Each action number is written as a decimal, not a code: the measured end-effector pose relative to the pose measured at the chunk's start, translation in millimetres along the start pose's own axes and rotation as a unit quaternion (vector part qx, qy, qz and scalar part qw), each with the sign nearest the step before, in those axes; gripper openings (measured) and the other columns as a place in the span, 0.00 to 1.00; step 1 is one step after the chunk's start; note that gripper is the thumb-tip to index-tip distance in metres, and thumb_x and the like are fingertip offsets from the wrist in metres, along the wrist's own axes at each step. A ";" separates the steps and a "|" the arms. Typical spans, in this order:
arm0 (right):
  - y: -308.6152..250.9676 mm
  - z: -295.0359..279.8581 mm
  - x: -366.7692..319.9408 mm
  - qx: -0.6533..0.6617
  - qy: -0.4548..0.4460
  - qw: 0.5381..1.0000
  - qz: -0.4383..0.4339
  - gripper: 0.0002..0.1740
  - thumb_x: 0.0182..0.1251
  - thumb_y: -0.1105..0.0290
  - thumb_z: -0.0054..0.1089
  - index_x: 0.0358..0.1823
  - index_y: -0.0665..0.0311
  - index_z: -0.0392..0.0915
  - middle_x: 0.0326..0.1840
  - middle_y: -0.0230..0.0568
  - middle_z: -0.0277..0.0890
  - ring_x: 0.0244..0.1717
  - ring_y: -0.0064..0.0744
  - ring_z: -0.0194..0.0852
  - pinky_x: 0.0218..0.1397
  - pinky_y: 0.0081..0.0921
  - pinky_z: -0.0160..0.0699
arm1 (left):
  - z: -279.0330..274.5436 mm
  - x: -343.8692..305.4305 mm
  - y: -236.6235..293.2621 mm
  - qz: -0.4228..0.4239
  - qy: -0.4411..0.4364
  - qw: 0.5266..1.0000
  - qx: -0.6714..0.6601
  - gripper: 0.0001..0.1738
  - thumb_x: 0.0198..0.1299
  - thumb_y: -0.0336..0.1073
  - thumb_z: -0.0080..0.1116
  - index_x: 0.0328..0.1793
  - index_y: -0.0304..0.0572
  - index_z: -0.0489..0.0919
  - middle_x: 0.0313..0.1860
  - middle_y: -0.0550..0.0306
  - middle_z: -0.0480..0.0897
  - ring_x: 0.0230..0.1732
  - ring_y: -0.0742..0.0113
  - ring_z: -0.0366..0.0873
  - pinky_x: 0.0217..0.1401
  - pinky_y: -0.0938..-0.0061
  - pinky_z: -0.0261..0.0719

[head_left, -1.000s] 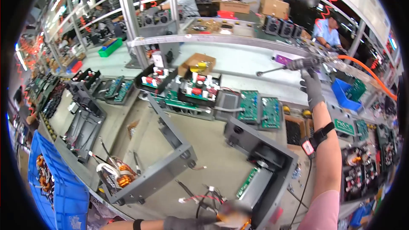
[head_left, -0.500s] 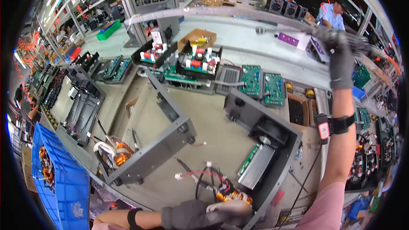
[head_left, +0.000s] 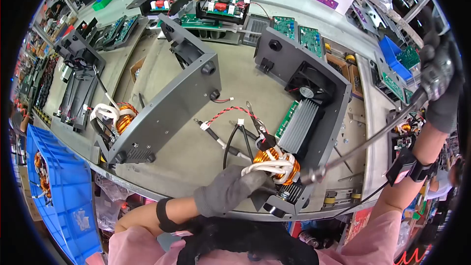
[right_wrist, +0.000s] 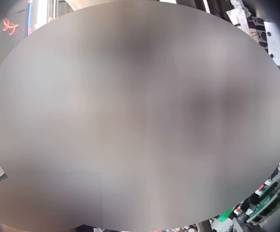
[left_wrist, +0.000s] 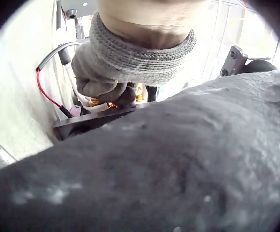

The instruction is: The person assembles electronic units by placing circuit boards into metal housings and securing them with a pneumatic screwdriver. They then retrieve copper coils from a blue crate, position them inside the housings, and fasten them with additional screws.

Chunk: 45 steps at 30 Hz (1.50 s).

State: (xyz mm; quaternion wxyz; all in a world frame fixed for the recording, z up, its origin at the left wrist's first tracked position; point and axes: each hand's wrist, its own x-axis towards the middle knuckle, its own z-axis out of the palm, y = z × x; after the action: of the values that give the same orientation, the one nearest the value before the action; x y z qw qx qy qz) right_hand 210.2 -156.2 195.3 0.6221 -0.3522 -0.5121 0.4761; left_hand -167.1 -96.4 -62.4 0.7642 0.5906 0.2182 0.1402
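My gloved right hand [head_left: 443, 93] grips a power screwdriver [head_left: 434, 71] at the far right of the head view. Its long shaft [head_left: 365, 145] slants down to the left, and the tip is beside a copper coil [head_left: 267, 157] with white leads. The coil sits at the near end of an open grey metal housing [head_left: 328, 137] that holds a fan [head_left: 309, 86] and a finned heat sink [head_left: 298, 125]. My gloved left hand [head_left: 225, 191] holds the coil by its near left side, thumb on the white leads. In the left wrist view, its fingers [left_wrist: 98, 89] curl down over the coil.
A second grey housing [head_left: 169, 108] with its own coil [head_left: 126, 118] stands to the left. Circuit boards [head_left: 310, 40] line the back of the table. A blue crate [head_left: 61, 191] of coils is at lower left. Loose screws [head_left: 346, 141] lie right of the housing. Blur fills most of the right wrist view.
My right hand has taken hold of the screwdriver at the back right and brought it down towards the coil. The head view has tilted downward. My left hand has stayed at the coil.
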 end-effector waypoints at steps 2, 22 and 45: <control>34.8 29.9 13.7 -0.153 0.278 0.945 -0.084 0.34 0.71 0.62 0.49 0.72 0.71 0.51 0.52 0.52 0.74 0.34 0.31 0.74 0.32 0.26 0.81 | 1.4 -1.4 -3.7 0.050 0.024 0.998 0.032 0.19 0.69 0.44 0.48 0.44 0.34 0.80 0.26 0.47 0.80 0.25 0.63 0.74 0.31 0.65 0.71; 172.3 3.8 19.9 0.037 0.295 0.951 0.085 0.10 0.65 0.68 0.52 0.38 0.71 0.73 0.26 0.42 0.77 0.22 0.33 0.79 0.24 0.23 0.85 | 7.3 -10.6 -9.7 -0.087 -0.008 0.996 -0.002 0.34 0.63 0.55 0.42 0.50 0.22 0.78 0.44 0.41 0.84 0.48 0.57 0.83 0.54 0.71 0.77; 158.1 10.1 -98.7 -0.018 0.489 0.871 0.028 0.11 0.67 0.64 0.56 0.42 0.65 0.72 0.35 0.40 0.77 0.29 0.29 0.80 0.28 0.19 0.81 | 10.6 -19.4 4.6 -0.034 0.029 0.996 0.072 0.29 0.65 0.50 0.43 0.46 0.25 0.78 0.38 0.43 0.84 0.37 0.58 0.85 0.40 0.72 0.83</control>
State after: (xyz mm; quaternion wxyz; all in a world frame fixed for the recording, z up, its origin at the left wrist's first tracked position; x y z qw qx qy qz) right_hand 161.5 -203.5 21.4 0.7730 -0.5655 -0.1406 0.2509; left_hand -178.4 -113.3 -52.6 0.7172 0.6323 0.2695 0.1147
